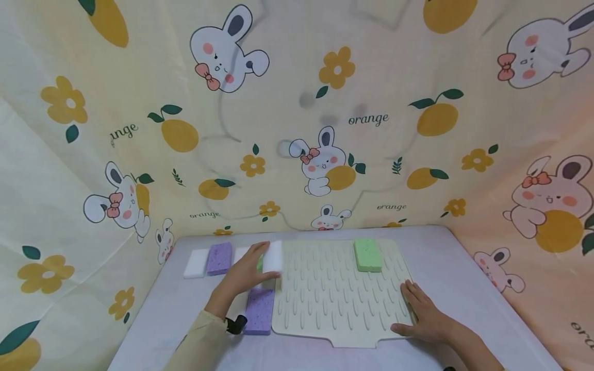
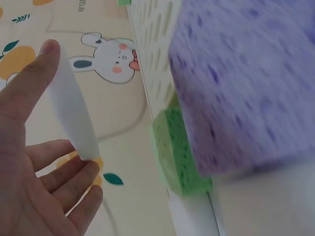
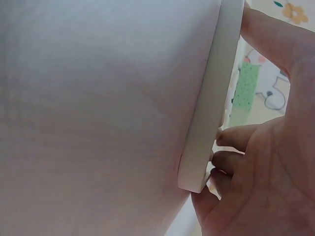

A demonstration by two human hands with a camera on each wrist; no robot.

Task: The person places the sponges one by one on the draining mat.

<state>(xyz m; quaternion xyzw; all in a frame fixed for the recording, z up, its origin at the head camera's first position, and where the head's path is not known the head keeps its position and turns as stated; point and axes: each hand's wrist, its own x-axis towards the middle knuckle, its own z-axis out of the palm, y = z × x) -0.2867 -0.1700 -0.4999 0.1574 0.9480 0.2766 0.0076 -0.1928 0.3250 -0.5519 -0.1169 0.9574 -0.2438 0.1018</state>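
My left hand (image 1: 243, 269) holds a white sponge block (image 1: 272, 256) between thumb and fingers at the left edge of a pale, ridged drying mat (image 1: 341, 304). In the left wrist view, the white block stands between the thumb and fingers, apart from a green sponge (image 2: 179, 152) and a large, near purple sponge (image 2: 246, 88). My right hand (image 1: 429, 317) rests at the mat's right edge, its fingers extended; the right wrist view shows them along the mat's thick rim (image 3: 209, 103). Another green sponge (image 1: 368, 255) lies on the mat near its far edge.
Left of the mat lie a purple sponge (image 1: 259, 312) near the front, another purple sponge (image 1: 219, 258) farther back and a white block (image 1: 196, 263) at the far left. A patterned cloth (image 1: 287, 103) stands behind and beside the table.
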